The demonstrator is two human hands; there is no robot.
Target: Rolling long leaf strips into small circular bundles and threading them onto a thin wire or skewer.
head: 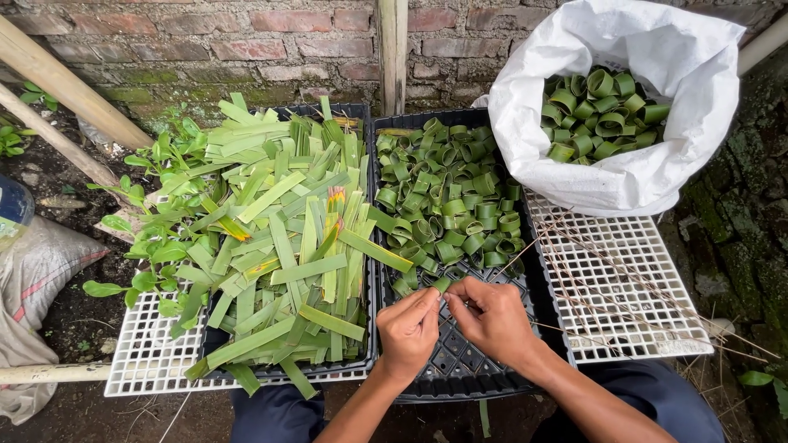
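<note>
Green leaf strip [442, 285], small and folded, sat pinched between our left hand [408, 330] and right hand [492, 318], fingers of both closed on it, above the black plastic tray [460, 373]. That tray held rolled green leaf rings [443, 201]. Beside it lay flat green leaf strips [283, 246]; a white woven sack [648, 176] of more rings stood on the white plastic grid [632, 320].

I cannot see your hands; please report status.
Left hand and right hand pinch one leaf strip over black tray. Nothing in the way.
</note>
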